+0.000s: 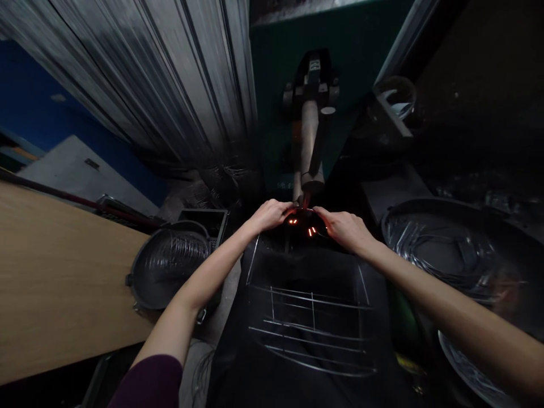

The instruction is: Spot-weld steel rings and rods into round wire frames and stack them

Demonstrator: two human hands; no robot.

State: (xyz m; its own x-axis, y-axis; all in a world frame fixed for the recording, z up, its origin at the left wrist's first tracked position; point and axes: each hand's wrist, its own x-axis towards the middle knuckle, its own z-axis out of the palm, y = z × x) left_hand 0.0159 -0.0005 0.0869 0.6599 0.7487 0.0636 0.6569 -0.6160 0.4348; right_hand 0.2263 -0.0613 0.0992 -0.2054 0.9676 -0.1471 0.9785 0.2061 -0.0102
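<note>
A wire frame (313, 309) of curved and straight thin rods extends over the dark apron, its far end near the machine's tip. My left hand (274, 214) is pinched on the wire frame just left of the machine's electrode (312, 173). On the right side, my right hand (345, 228) has its thumb and fingers closed on the same frame's far edge. Between the hands, orange sparks and a reddish glow show beneath the electrode. The exact contact point is too dark to make out.
A round black basin (168, 266) with wire parts stands at left by a wooden panel (63, 277). At right, a larger basin (450, 243) holds coiled wire pieces. The green machine body (276, 85) rises ahead, beside corrugated metal (178, 68).
</note>
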